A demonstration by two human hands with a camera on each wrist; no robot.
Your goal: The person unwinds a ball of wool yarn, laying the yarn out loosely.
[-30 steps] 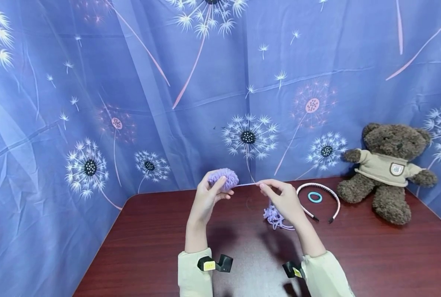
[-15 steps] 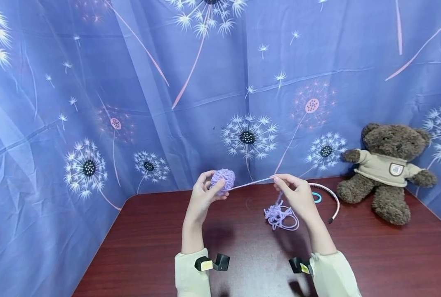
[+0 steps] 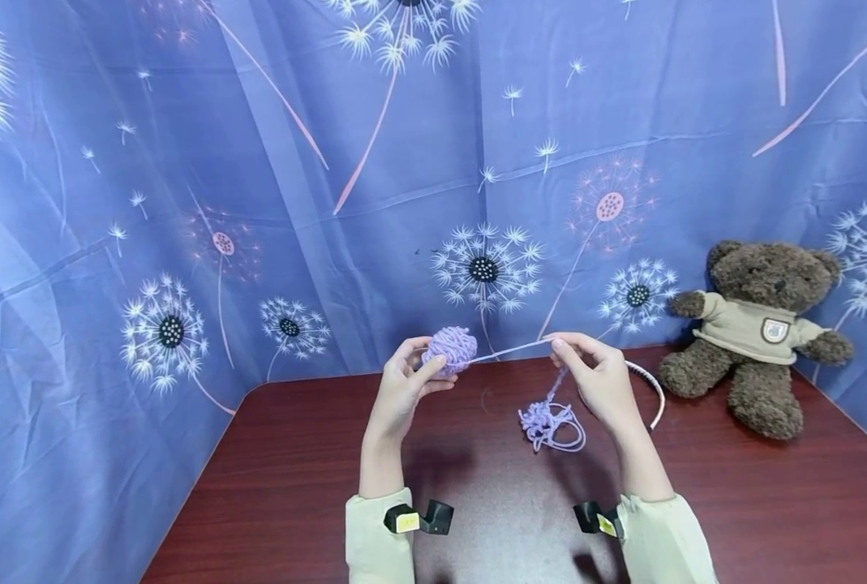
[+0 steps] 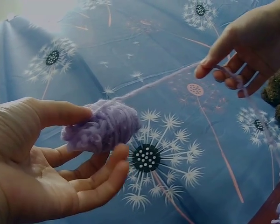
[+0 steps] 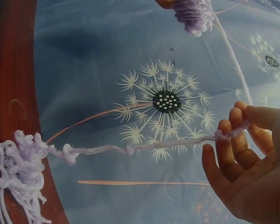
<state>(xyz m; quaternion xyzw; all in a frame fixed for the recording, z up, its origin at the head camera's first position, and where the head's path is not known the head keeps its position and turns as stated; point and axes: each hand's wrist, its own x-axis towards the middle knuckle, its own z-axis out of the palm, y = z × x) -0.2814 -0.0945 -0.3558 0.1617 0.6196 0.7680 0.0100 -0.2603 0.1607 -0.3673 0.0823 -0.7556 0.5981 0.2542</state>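
Note:
A small purple yarn ball (image 3: 453, 349) is gripped by my left hand (image 3: 400, 389), thumb in front and fingers behind it, above the table. From the ball a strand of yarn (image 3: 513, 351) runs taut to my right hand (image 3: 601, 381), which pinches it between thumb and fingertips. In the right wrist view the strand (image 5: 168, 145) leaves my right hand as a twisted, knotted length, leading to a loose tangle of purple yarn (image 5: 23, 168). That tangle (image 3: 546, 423) lies on the table below and between my hands, with a few loops spread out.
Behind my right forearm, a pale headband (image 3: 652, 389) is partly hidden on the dark red table (image 3: 280, 478). A brown teddy bear (image 3: 765, 341) in a beige top sits at the back right. A blue dandelion-print cloth (image 3: 375, 268) hangs behind the table.
My right hand has moved to the right, lengthening the strand between the hands. The ball has turned in my left hand. The teal ring beside the headband is now covered by my right hand.

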